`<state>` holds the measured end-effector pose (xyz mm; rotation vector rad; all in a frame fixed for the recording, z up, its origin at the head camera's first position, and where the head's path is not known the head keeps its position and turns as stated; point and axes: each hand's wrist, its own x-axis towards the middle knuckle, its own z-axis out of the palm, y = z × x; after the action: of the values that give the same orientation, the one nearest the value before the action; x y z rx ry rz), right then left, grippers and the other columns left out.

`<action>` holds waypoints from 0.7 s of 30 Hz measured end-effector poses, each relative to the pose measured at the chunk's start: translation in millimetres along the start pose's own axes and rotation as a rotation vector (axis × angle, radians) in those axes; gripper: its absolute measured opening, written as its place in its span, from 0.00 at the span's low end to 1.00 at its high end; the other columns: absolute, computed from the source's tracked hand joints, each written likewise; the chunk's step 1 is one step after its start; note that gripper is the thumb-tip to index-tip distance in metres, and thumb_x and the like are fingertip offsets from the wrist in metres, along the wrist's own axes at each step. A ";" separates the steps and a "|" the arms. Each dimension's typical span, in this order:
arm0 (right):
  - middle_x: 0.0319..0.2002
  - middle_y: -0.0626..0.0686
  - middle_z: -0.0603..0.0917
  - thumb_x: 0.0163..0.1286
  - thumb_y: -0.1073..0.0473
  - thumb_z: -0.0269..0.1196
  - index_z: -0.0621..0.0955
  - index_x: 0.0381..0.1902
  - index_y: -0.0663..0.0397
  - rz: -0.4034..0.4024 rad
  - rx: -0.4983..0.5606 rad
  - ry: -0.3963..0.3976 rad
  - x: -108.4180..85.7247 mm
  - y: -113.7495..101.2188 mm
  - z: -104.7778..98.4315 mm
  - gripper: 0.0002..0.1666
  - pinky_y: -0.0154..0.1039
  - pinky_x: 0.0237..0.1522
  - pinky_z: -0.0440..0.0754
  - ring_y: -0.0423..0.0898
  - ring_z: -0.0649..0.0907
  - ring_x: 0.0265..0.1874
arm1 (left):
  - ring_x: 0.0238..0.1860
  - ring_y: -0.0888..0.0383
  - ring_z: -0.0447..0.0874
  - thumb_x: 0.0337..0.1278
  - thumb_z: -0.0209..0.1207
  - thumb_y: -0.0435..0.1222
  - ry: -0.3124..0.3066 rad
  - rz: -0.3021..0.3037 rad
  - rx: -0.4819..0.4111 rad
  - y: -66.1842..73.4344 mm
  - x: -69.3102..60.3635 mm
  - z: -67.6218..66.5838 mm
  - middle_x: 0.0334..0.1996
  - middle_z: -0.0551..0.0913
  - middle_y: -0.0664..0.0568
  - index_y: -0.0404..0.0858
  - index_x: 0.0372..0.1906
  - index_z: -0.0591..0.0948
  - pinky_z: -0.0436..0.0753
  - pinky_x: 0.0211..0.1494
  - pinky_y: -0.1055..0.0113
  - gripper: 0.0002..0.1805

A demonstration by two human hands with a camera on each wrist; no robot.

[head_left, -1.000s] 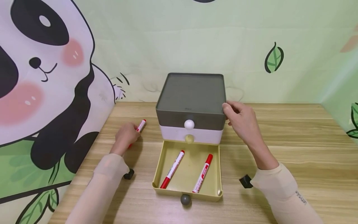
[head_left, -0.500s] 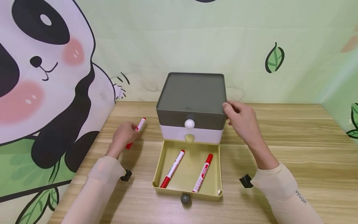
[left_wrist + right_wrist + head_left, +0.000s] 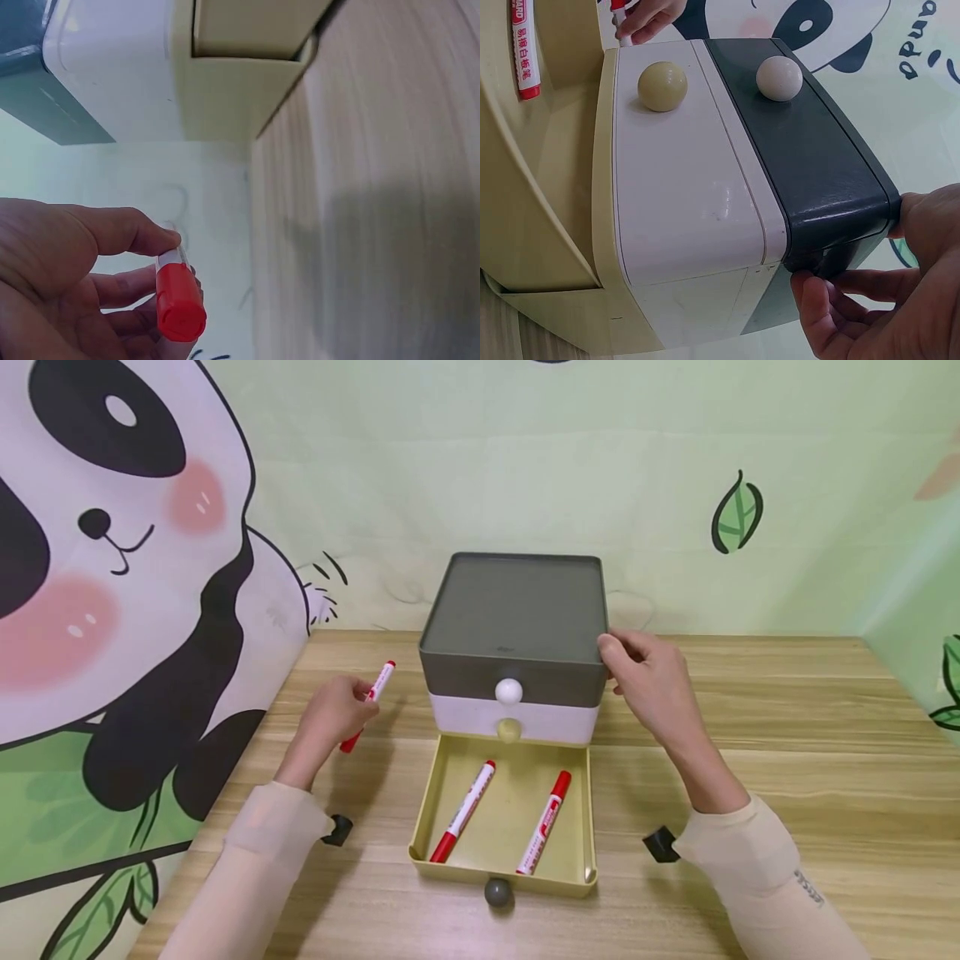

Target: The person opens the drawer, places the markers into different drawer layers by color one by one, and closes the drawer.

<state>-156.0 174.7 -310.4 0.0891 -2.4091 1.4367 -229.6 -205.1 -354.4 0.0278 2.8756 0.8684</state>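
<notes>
My left hand (image 3: 333,714) pinches a red-and-white marker (image 3: 381,682) between thumb and fingers, left of the drawer box. In the left wrist view its red cap (image 3: 180,304) points toward the camera. My right hand (image 3: 651,681) grips the right front corner of the dark grey top tier (image 3: 517,610), thumb at the top rim, fingers against the side. Below are a white tier (image 3: 465,717) and a pulled-out yellow drawer (image 3: 427,802). Two more red-and-white markers lie in that drawer, a left marker (image 3: 465,810) and a right marker (image 3: 545,822).
Round knobs stick out from the fronts: a white knob (image 3: 508,691), a yellow knob (image 3: 508,730) and a grey knob (image 3: 497,892) on the pulled-out drawer. A wooden table (image 3: 795,735) carries the box. Behind it hangs a printed panda backdrop (image 3: 667,468).
My left hand has lifted the marker a little off the table, and more of the marker shows. The right hand, the drawer and the two markers inside have stayed in place.
</notes>
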 end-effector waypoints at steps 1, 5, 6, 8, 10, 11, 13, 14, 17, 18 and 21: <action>0.35 0.60 0.84 0.78 0.44 0.55 0.86 0.54 0.60 0.001 -0.001 0.001 0.0 -0.1 0.0 0.27 0.33 0.30 0.82 0.50 0.81 0.32 | 0.35 0.48 0.80 0.65 0.59 0.33 0.003 0.005 0.000 1.5 -1.3 -0.8 0.43 0.83 0.38 0.26 0.60 0.80 0.78 0.34 0.62 0.22; 0.35 0.60 0.84 0.78 0.44 0.55 0.86 0.54 0.60 0.002 -0.003 0.003 0.1 -0.2 0.1 0.27 0.33 0.30 0.82 0.50 0.80 0.32 | 0.34 0.49 0.80 0.64 0.59 0.32 0.003 0.020 -0.008 7.0 -6.6 -4.3 0.43 0.83 0.39 0.27 0.60 0.80 0.77 0.32 0.64 0.22; 0.35 0.60 0.84 0.78 0.44 0.55 0.86 0.54 0.60 0.001 -0.004 0.003 0.1 -0.2 0.2 0.27 0.33 0.30 0.82 0.50 0.80 0.32 | 0.34 0.50 0.80 0.64 0.58 0.32 0.003 0.021 -0.010 8.3 -7.9 -5.2 0.44 0.84 0.39 0.27 0.60 0.80 0.77 0.32 0.64 0.22; 0.35 0.60 0.84 0.78 0.44 0.55 0.86 0.53 0.60 0.001 -0.005 0.004 0.2 -0.1 0.3 0.27 0.34 0.30 0.83 0.50 0.81 0.32 | 0.34 0.50 0.80 0.64 0.58 0.32 0.001 0.022 -0.017 11.1 -10.7 -6.8 0.45 0.84 0.39 0.27 0.60 0.80 0.77 0.32 0.64 0.22; 0.34 0.60 0.84 0.78 0.44 0.55 0.86 0.53 0.60 0.000 -0.006 0.005 0.2 -0.1 0.3 0.27 0.35 0.30 0.83 0.50 0.81 0.31 | 0.34 0.50 0.81 0.64 0.58 0.32 -0.003 0.022 -0.027 14.3 -13.7 -8.8 0.46 0.84 0.38 0.27 0.61 0.80 0.77 0.32 0.64 0.22; 0.34 0.60 0.84 0.78 0.44 0.55 0.86 0.53 0.60 -0.001 -0.007 0.004 0.2 -0.1 0.4 0.27 0.36 0.31 0.84 0.49 0.81 0.31 | 0.34 0.51 0.81 0.64 0.58 0.32 -0.006 0.023 -0.032 15.9 -15.3 -9.8 0.47 0.84 0.38 0.27 0.61 0.79 0.78 0.32 0.65 0.22; 0.34 0.59 0.84 0.78 0.44 0.55 0.87 0.52 0.60 -0.001 -0.006 0.004 0.2 0.0 0.4 0.26 0.37 0.31 0.84 0.49 0.81 0.31 | 0.33 0.51 0.81 0.64 0.58 0.31 -0.006 0.033 -0.044 18.3 -18.2 -12.0 0.47 0.84 0.38 0.27 0.62 0.79 0.78 0.31 0.65 0.22; 0.34 0.59 0.84 0.78 0.44 0.55 0.87 0.52 0.60 -0.002 -0.006 0.005 0.3 0.0 0.4 0.26 0.37 0.31 0.84 0.49 0.81 0.31 | 0.32 0.52 0.81 0.64 0.58 0.31 -0.005 0.039 -0.049 19.5 -19.6 -13.2 0.47 0.84 0.38 0.27 0.62 0.79 0.78 0.31 0.66 0.22; 0.34 0.59 0.84 0.78 0.44 0.55 0.87 0.51 0.59 -0.002 -0.005 0.007 0.3 0.0 0.3 0.26 0.36 0.30 0.83 0.48 0.81 0.31 | 0.29 0.54 0.80 0.64 0.57 0.30 0.004 0.063 -0.061 22.6 -23.4 -16.5 0.46 0.84 0.38 0.27 0.63 0.79 0.78 0.29 0.66 0.23; 0.34 0.59 0.84 0.78 0.44 0.55 0.87 0.51 0.59 -0.002 -0.004 0.008 0.3 -0.1 0.3 0.26 0.36 0.30 0.83 0.48 0.81 0.32 | 0.29 0.54 0.80 0.64 0.57 0.30 0.007 0.069 -0.062 23.5 -24.6 -17.6 0.46 0.84 0.38 0.27 0.63 0.79 0.78 0.29 0.66 0.23; 0.35 0.59 0.85 0.78 0.44 0.55 0.87 0.52 0.59 0.000 -0.003 0.009 0.2 -0.2 0.1 0.26 0.36 0.31 0.84 0.48 0.81 0.32 | 0.30 0.53 0.80 0.64 0.58 0.30 0.011 0.079 -0.061 26.8 -28.2 -20.9 0.46 0.84 0.38 0.27 0.63 0.79 0.78 0.29 0.66 0.23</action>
<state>-156.1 174.5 -310.2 0.0813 -2.4038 1.4310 -205.1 -195.9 -318.8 0.1310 2.8740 0.9735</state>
